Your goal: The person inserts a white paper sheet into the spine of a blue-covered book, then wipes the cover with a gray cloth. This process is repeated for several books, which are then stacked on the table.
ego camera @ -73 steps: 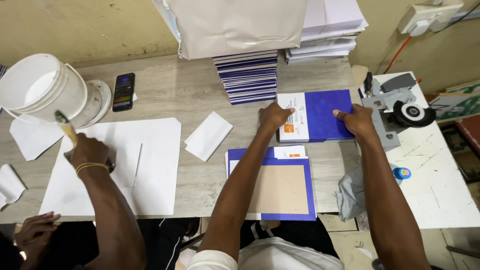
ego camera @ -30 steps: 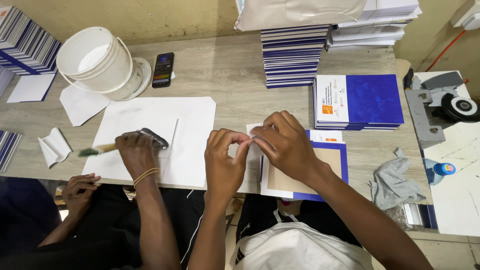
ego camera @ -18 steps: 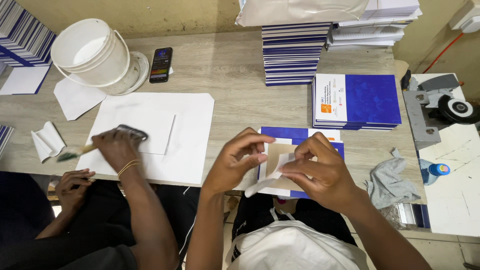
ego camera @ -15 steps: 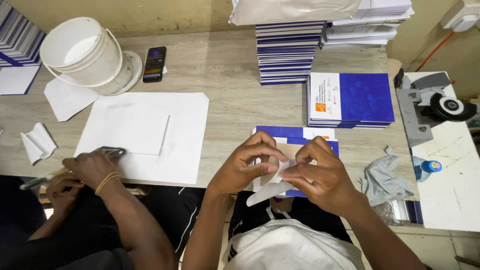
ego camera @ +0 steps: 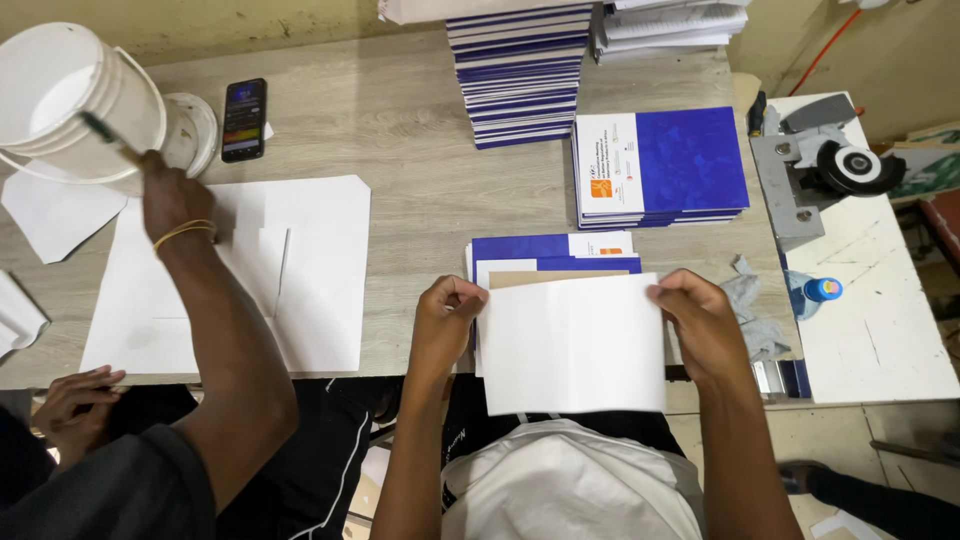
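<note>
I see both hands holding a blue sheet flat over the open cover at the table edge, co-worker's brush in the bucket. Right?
Not quite: the sheet is white, not blue, as the head view shows. The left hand and right hand do hold it over the open cover.

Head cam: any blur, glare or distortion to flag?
Head view: even, soft light, no hard glare; white sheet between left hand and right hand is sharp; co-worker's brush at the white bucket slightly motion-blurred; table edges bow from the wide lens.

A pale wooden table carries a white bucket, a dark phone, large white sheets, two blue booklet stacks and an open blue cover
</note>
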